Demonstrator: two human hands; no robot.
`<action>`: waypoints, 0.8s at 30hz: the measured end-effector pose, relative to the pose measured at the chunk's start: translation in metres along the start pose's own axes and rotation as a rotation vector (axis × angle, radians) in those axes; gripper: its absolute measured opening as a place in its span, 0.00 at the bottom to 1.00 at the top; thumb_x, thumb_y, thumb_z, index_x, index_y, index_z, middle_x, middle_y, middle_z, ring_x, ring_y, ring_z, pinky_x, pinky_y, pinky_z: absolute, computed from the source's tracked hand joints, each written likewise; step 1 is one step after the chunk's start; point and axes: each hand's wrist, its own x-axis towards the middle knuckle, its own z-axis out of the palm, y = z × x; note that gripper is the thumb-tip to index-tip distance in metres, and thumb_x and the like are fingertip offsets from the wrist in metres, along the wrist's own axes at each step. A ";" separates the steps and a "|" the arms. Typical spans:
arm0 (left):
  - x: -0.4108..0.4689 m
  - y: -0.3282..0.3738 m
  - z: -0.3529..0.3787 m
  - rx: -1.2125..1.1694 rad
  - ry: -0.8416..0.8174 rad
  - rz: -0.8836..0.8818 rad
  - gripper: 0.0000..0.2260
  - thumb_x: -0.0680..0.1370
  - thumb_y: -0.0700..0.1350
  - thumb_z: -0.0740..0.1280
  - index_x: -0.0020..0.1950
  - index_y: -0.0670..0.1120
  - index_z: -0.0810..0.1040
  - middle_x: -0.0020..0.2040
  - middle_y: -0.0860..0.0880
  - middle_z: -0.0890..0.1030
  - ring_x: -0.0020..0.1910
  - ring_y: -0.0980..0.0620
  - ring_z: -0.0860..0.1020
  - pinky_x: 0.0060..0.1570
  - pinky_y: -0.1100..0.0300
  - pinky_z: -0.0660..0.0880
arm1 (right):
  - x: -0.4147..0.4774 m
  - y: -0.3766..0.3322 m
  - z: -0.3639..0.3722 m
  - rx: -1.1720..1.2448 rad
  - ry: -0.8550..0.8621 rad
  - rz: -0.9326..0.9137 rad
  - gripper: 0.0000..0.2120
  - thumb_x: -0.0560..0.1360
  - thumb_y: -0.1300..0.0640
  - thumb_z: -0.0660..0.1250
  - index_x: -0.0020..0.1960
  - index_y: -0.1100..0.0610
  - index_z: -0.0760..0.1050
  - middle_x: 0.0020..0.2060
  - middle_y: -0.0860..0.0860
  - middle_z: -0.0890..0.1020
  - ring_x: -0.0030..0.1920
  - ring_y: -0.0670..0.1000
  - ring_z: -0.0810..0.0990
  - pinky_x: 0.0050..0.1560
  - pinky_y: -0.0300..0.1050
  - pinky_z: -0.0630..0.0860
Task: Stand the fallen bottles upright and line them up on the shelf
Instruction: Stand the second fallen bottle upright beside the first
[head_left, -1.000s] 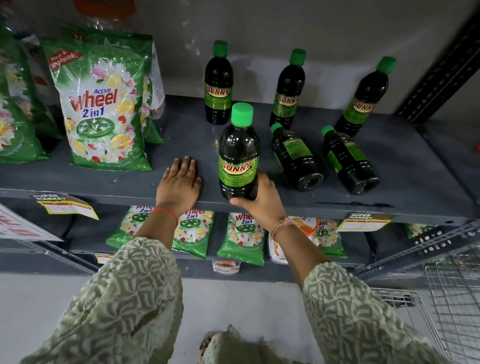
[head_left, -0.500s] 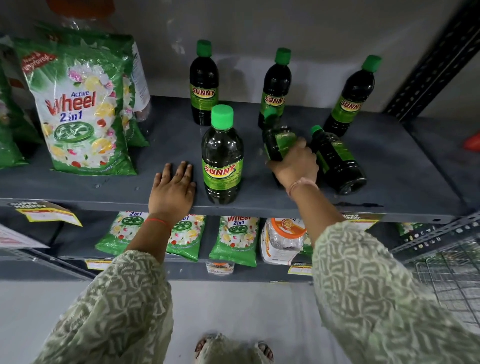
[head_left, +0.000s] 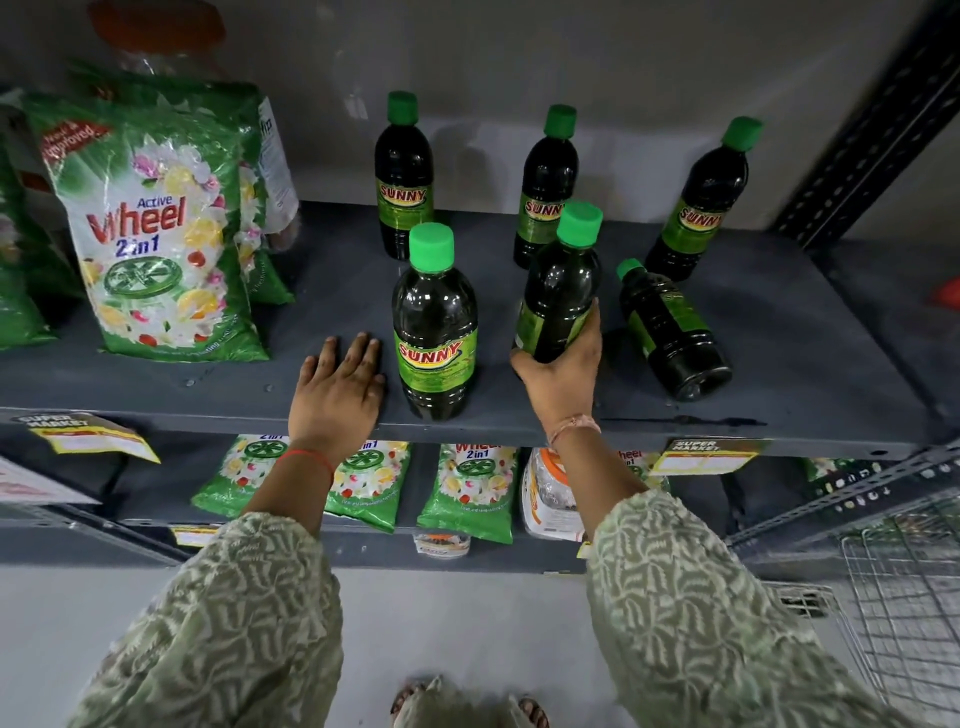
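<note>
six dark sunny bottles with green caps are on the grey shelf (head_left: 779, 332). three stand upright along the back wall, one stands upright at the front edge in mid-frame (head_left: 435, 332), and one lies on its side at right of centre (head_left: 670, 332), cap toward the upper left, base toward the lower right. the right hand (head_left: 563, 374) has its fingers wrapped round the lower body of the sixth bottle (head_left: 563, 291), cap up, leaning slightly right. the left hand (head_left: 337, 395) lies flat on the shelf, fingers close together, just left of the front bottle. a wheel detergent bag (head_left: 156, 234) stands at upper left.
</note>
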 end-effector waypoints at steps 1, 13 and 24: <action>0.000 0.000 0.000 -0.001 -0.002 -0.001 0.28 0.73 0.53 0.42 0.73 0.48 0.54 0.76 0.50 0.56 0.76 0.43 0.51 0.73 0.47 0.50 | 0.001 0.000 -0.001 -0.003 -0.012 0.001 0.53 0.56 0.50 0.76 0.73 0.58 0.50 0.69 0.60 0.63 0.70 0.59 0.61 0.72 0.59 0.56; 0.000 0.000 0.000 -0.025 -0.012 -0.016 0.28 0.74 0.53 0.42 0.74 0.49 0.54 0.77 0.50 0.55 0.76 0.43 0.51 0.73 0.48 0.49 | 0.002 0.005 -0.008 -0.055 -0.117 -0.012 0.49 0.56 0.53 0.79 0.69 0.58 0.56 0.64 0.56 0.69 0.65 0.54 0.66 0.68 0.46 0.64; 0.000 0.002 -0.001 -0.012 -0.028 -0.022 0.22 0.80 0.50 0.46 0.74 0.49 0.51 0.77 0.51 0.52 0.76 0.45 0.48 0.74 0.49 0.48 | 0.034 0.007 -0.038 -0.048 -0.519 0.090 0.33 0.67 0.65 0.71 0.68 0.58 0.60 0.64 0.58 0.71 0.66 0.55 0.68 0.64 0.44 0.64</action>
